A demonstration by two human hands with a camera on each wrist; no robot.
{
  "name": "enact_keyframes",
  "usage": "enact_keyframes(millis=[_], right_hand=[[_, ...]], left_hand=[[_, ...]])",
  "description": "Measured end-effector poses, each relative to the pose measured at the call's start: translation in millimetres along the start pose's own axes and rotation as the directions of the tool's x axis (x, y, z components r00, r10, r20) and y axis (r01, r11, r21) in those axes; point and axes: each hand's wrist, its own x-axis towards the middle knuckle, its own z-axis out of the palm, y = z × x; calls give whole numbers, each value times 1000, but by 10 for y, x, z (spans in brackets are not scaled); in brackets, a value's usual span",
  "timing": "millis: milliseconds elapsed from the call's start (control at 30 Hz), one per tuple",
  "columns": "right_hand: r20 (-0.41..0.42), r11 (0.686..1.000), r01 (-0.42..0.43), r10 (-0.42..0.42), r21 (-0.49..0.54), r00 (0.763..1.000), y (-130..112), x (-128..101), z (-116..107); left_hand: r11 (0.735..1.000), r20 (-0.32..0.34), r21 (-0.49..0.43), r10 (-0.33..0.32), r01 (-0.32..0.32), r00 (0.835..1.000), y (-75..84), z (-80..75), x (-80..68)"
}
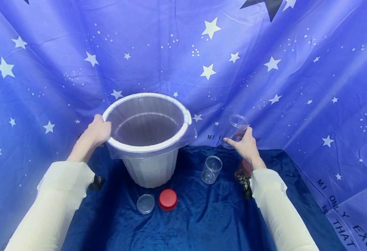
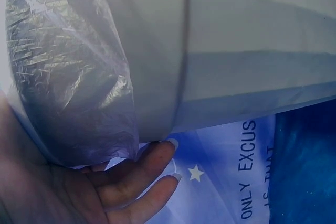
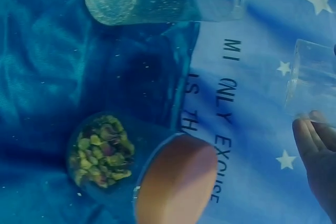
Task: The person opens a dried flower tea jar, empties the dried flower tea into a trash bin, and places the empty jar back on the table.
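My left hand (image 1: 99,130) grips the rim of a white trash bin (image 1: 150,167) at its left side. A thin clear bag lines the bin and folds over the rim; in the left wrist view the bag (image 2: 73,77) hangs down the outside, with fingertips beneath it. My right hand (image 1: 247,148) holds a clear plastic jar (image 1: 238,121) raised near the backdrop, thumb on one side and fingers on the other. Below it, partly behind my right wrist, a jar with a red lid (image 3: 178,182) holds dried green and purplish bits (image 3: 105,153).
Another clear jar (image 1: 211,170) stands open between the bin and my right arm. In front of the bin lie a clear round lid (image 1: 145,204) and a red lid (image 1: 168,199). Dark blue cloth (image 1: 189,230) covers the table; a starry backdrop (image 1: 158,45) rises close behind.
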Motion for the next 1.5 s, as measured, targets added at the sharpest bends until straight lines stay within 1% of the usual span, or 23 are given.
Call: enact_keyframes(millis=[267,400,800,1033,1167,1367,1500], right_hand=[[-20,999,4,-5,-41,1000,132,-64,134],[-21,1000,-3,3,-22,1000,209,-106,198],[14,997,-14,15,-70,1000,324,-160,311],[18,994,-18,20,-107,1000,431,-189,393],[33,995,-28,31,-101,999,490,-217,431],[25,997,-35,37,-75,999,554,-237,519],[27,996,-39,41,-82,999,616,-250,578]], left_hand=[[1000,11,0,-1,1,1000,-5,15,-13],[1000,20,2,-7,7,1000,-7,24,-19],[1000,6,-3,4,-4,1000,-9,45,-2],[1000,9,-1,14,-14,1000,-11,34,-4],[1000,11,-2,15,-15,1000,-4,27,-11],[1000,6,0,14,-14,1000,-9,9,-30],[1000,6,0,12,-12,1000,-13,4,-41]])
